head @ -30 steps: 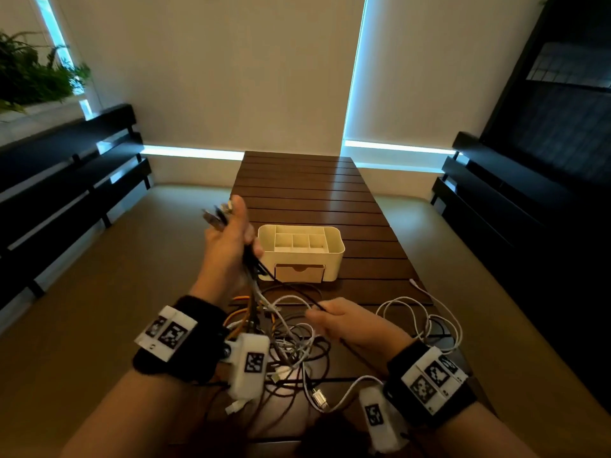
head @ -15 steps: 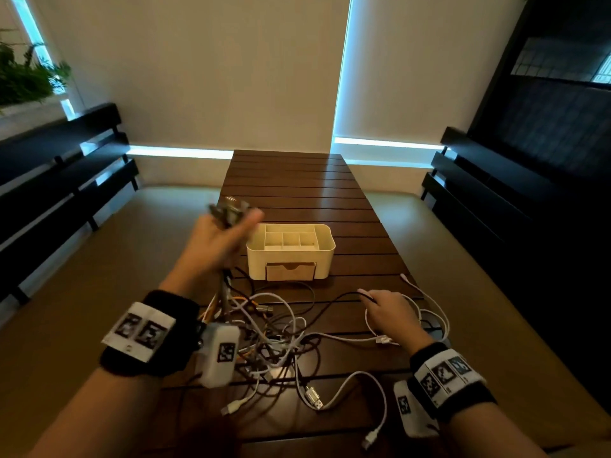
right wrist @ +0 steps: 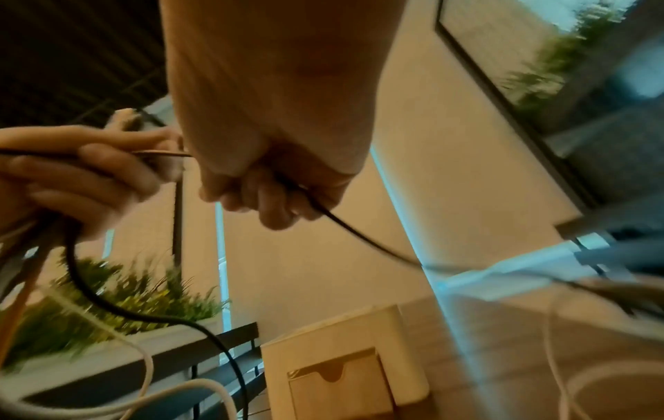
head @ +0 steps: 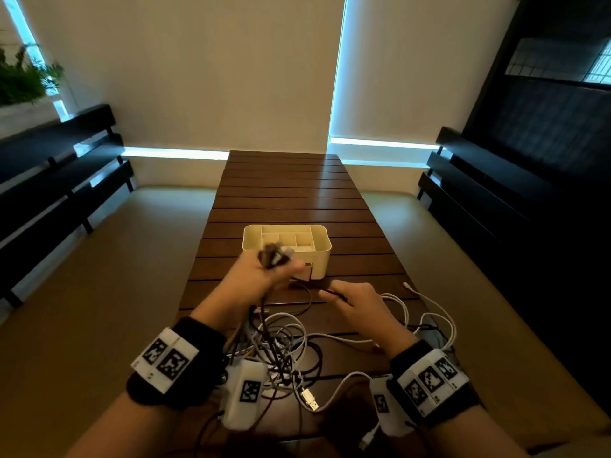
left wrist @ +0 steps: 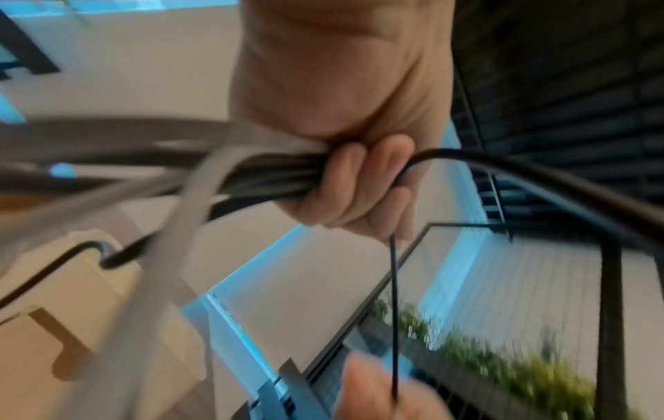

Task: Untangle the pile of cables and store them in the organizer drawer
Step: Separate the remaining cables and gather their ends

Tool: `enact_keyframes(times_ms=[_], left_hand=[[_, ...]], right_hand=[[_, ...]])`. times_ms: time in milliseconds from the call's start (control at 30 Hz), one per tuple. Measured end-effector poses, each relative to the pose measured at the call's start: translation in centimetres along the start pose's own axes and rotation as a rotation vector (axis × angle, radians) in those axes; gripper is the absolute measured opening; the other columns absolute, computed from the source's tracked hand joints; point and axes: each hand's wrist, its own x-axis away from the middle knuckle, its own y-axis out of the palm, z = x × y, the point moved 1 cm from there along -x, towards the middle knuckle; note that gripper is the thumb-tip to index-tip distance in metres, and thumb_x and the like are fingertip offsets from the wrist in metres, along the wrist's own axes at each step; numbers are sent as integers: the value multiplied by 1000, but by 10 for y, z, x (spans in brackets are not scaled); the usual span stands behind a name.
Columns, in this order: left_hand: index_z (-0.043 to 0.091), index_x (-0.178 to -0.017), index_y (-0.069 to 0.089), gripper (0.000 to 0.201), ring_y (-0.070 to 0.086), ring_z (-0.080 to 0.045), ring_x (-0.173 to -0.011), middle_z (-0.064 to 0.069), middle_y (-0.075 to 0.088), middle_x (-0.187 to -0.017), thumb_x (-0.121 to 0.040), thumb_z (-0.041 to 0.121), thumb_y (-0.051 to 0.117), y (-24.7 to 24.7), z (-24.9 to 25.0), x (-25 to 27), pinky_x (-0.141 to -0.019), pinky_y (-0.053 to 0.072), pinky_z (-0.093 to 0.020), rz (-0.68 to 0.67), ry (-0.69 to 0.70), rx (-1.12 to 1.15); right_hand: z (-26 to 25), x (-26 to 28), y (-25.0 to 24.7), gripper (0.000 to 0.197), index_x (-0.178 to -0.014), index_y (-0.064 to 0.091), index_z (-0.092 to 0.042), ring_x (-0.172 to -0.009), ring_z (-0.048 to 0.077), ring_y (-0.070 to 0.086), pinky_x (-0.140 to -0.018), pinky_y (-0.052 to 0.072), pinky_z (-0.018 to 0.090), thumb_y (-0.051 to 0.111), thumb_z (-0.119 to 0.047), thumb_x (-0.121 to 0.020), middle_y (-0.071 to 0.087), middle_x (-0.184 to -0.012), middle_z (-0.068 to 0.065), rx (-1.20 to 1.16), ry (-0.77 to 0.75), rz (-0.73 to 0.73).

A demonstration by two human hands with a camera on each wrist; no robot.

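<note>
A tangle of white, black and orange cables (head: 281, 348) lies on the near end of the wooden table (head: 291, 193). My left hand (head: 261, 279) is raised just in front of the organizer and grips a bundle of cable ends (head: 274, 254) (left wrist: 273, 176). My right hand (head: 355, 300) (right wrist: 265, 182) is beside it, curled round a thin black cable (head: 334, 294) (right wrist: 359, 236) that runs back toward the left hand. The cream organizer (head: 287, 247) stands behind both hands. Its drawer (right wrist: 341, 389) is closed.
Loose white cable loops (head: 426, 325) lie to the right of my right hand. A USB plug (head: 309, 398) lies near the table's front edge. Dark benches (head: 59, 180) run along both sides of the room, and a plant (head: 23, 81) sits at far left.
My left hand has come down and to the right with its bundle, now in front of the organizer. My right hand has risen off the table toward it, holding a black cable.
</note>
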Motion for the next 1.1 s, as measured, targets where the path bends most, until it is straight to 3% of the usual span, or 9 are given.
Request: enact_keyframes(times_ms=[133,267,333,533,633,733,900,1000,1100], left_hand=[[14,-79,58,12,34,0,-34,10,43,-44,-79,26,62,-47,16,3,-33,28,-11,267,118,498],[23,-78,57,16,34,-2,-32,10,43,-45,-91,33,57,-92,15,-1,-34,27,-11,490,191,727],[25,-79,55,17,34,-3,-33,11,42,-45,-92,36,55,-108,15,-1,-35,27,-11,591,239,799],[26,-84,57,15,34,-3,-37,11,43,-47,-91,39,58,-122,10,2,-39,28,-13,797,308,825],[22,-85,59,14,38,-1,-42,12,47,-51,-89,35,63,-111,6,-1,-40,30,-12,863,318,730],[19,-88,57,13,44,0,-45,11,52,-59,-89,29,65,-101,5,-1,-40,33,-12,930,349,633],[26,-83,47,18,48,1,-51,11,55,-59,-90,22,62,-89,4,3,-49,39,-13,958,360,533],[27,-81,50,15,47,1,-48,13,56,-52,-91,27,62,-93,2,4,-43,34,-13,949,354,490],[27,-82,50,14,47,0,-48,9,54,-58,-91,28,61,-99,-3,0,-45,37,-13,998,343,429]], right_hand=[[52,12,0,31,-64,43,-28,-55,5,46,-57,33,23,47,-38,-94,44,-56,-10,-47,141,-55],[114,34,4,24,-96,60,-24,-93,19,60,-76,34,33,41,-39,-96,62,-83,-11,64,352,-65],[149,45,6,21,-81,51,-37,-89,20,57,-82,39,39,40,-33,-98,54,-76,-14,95,467,-87],[163,60,-3,33,-69,40,-26,-95,29,55,-79,41,40,32,-31,-100,52,-83,1,187,687,11],[148,53,-8,31,-76,42,-16,-90,34,55,-70,35,34,30,-29,-101,55,-87,15,80,688,191],[128,41,-13,35,-76,43,-12,-75,28,49,-63,34,34,28,-31,-101,50,-76,9,29,668,286],[86,23,-29,27,-83,53,-4,-72,28,57,-56,42,26,37,-18,-99,58,-82,14,-182,422,537],[63,13,-38,20,-108,58,-8,-102,19,56,-87,51,31,43,-6,-95,57,-116,9,-336,291,659],[46,3,-31,61,-147,17,-13,-139,13,22,-111,25,29,47,-7,-94,14,-155,0,-195,229,194]])
